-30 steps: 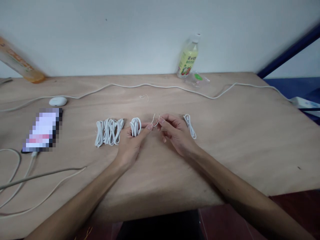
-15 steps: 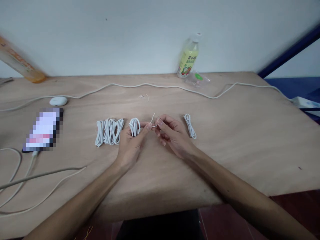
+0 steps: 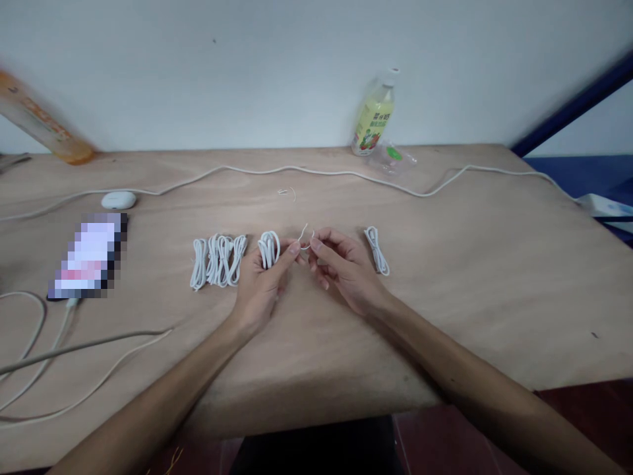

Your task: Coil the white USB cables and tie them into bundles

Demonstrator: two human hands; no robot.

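My left hand [image 3: 260, 280] is closed around a coiled white cable [image 3: 269, 249], whose loops stand up between thumb and fingers. Its thumb and index fingertip also pinch one part of a thin white twist tie [image 3: 305, 247]. The fingertips of my right hand [image 3: 343, 267] pinch the other part of the tie, which curves between the two hands. Left of my left hand lie several bundled white cables [image 3: 217, 260] in a row. A single bundled cable [image 3: 377, 251] rests to the right of my right hand.
Two loose tie pieces [image 3: 287, 193] lie beyond my hands. A long white cord [image 3: 297, 168] crosses the table [image 3: 469, 284]. At the back stand a yellow-labelled bottle [image 3: 374, 119] and a plastic wrapper [image 3: 393, 158]. A phone [image 3: 89, 254], white earbud case [image 3: 119, 200] and orange-tinted bottle [image 3: 47, 122] are at left.
The whole view has shifted slightly. The twist tie stays pinched between my hands, with a slightly wider gap between the fingertips; the left hand still holds the coil.
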